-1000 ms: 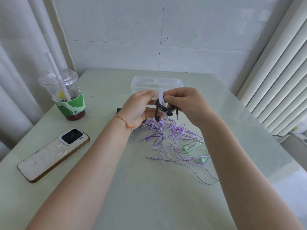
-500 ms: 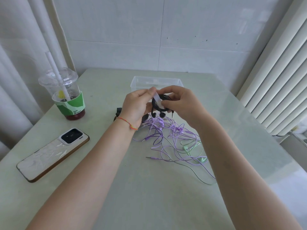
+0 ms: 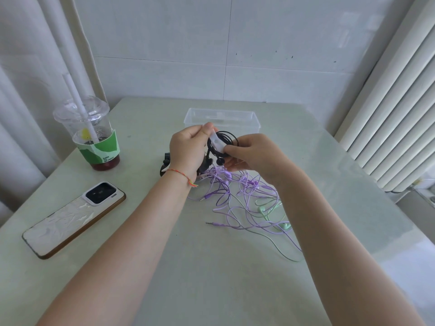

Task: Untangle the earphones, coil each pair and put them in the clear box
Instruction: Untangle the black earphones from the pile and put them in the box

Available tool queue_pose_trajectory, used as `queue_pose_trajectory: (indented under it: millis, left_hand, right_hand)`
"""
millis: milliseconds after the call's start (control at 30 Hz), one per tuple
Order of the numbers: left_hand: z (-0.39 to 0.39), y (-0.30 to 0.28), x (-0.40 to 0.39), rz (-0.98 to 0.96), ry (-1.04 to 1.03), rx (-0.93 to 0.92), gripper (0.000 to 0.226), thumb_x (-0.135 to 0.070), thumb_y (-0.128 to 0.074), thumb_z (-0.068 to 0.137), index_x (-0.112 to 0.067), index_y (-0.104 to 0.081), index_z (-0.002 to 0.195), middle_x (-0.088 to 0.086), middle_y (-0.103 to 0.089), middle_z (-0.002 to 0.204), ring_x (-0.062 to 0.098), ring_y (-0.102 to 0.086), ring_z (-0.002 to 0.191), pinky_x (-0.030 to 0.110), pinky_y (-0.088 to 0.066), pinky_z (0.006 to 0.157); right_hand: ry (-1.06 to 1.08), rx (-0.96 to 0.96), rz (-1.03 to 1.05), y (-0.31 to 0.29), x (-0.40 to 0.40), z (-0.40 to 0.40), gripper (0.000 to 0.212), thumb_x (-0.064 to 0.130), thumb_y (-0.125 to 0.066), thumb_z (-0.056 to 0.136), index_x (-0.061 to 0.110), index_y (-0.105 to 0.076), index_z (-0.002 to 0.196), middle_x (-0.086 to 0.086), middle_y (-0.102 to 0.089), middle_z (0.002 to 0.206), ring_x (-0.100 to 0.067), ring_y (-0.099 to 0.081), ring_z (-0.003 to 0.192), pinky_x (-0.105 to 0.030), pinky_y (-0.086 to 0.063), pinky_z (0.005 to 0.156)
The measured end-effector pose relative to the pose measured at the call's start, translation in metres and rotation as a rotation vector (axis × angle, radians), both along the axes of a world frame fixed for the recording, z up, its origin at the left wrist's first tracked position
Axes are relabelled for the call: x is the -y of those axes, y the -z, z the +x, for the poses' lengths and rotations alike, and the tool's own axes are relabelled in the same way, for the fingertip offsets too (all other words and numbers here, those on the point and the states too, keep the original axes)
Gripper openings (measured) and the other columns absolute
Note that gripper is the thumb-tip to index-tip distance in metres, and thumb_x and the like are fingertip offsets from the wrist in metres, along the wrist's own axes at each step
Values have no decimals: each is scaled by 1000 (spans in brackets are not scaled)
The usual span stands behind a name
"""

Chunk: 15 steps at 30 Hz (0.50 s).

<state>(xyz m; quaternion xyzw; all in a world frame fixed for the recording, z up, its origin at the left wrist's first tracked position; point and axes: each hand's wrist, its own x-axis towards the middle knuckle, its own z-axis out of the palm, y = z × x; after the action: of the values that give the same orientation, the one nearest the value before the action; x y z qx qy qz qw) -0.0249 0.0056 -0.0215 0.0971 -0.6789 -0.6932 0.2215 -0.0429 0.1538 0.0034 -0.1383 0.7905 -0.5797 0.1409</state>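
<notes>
A coiled pair of black earphones (image 3: 226, 137) hangs in the air between both hands, in front of the clear box (image 3: 222, 117). A white strap (image 3: 217, 143) crosses the coil. My left hand (image 3: 188, 149) pinches the strap's upper end. My right hand (image 3: 249, 152) pinches its lower end together with the coil. The black earbuds dangle below my fingers. Underneath, tangled purple earphones (image 3: 235, 196) and green earphones (image 3: 270, 212) lie on the table. More black cable (image 3: 164, 164) shows behind my left wrist.
A plastic cup with a straw and green sleeve (image 3: 94, 137) stands at the left. A phone (image 3: 75, 217) lies face down near the table's left edge. A wall is behind the box, a white radiator (image 3: 388, 114) at the right.
The black coil has turned and risen so that its loop now faces the camera. The white strap has shifted from upright to slanted across it. Both hands moved slightly toward the box.
</notes>
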Motion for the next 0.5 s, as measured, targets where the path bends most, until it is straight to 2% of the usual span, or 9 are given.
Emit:
queue_pose_trajectory:
  millis: [100, 233, 333, 400, 500]
  left_hand:
    - [0, 0, -2, 12, -40, -49, 18, -37, -66, 85, -35, -77, 70, 10, -65, 75, 23, -57, 72, 54, -54, 81]
    - [0, 1, -8, 10, -126, -111, 22, -32, -66, 86, -33, -76, 67, 5, -69, 68, 20, -60, 69, 51, -55, 80]
    - [-1, 4, -12, -15, -155, -125, 23, -38, -66, 83, -24, -74, 67, 20, -67, 71, 18, -54, 66, 50, -55, 75]
    - [-3, 6, -11, -17, -166, -118, 27, -41, -66, 81, -18, -73, 67, 23, -65, 70, 18, -53, 66, 51, -56, 74]
    - [-6, 6, -7, 71, -178, -84, 31, -29, -68, 87, -22, -70, 57, 7, -60, 59, 17, -52, 62, 49, -58, 75]
  right_hand:
    - [42, 40, -23, 1, 2, 0, 13, 6, -60, 93, -3, -68, 88, -16, -73, 79, -30, -72, 76, -38, -60, 80]
    - [120, 83, -114, 1, 5, 2, 13, 6, -61, 92, -4, -66, 85, -21, -72, 84, -34, -73, 78, -37, -60, 78]
    - [215, 74, -260, 3, 7, -1, 15, -1, -61, 90, -15, -64, 91, -26, -69, 86, -34, -71, 72, -38, -61, 77]
    - [211, 94, -318, 4, 6, -1, 18, -3, -61, 90, -19, -62, 98, -29, -68, 90, -34, -69, 72, -35, -61, 75]
    - [103, 159, -414, 1, 3, 1, 13, -3, -57, 93, -14, -62, 98, -22, -70, 84, -27, -70, 70, -28, -60, 69]
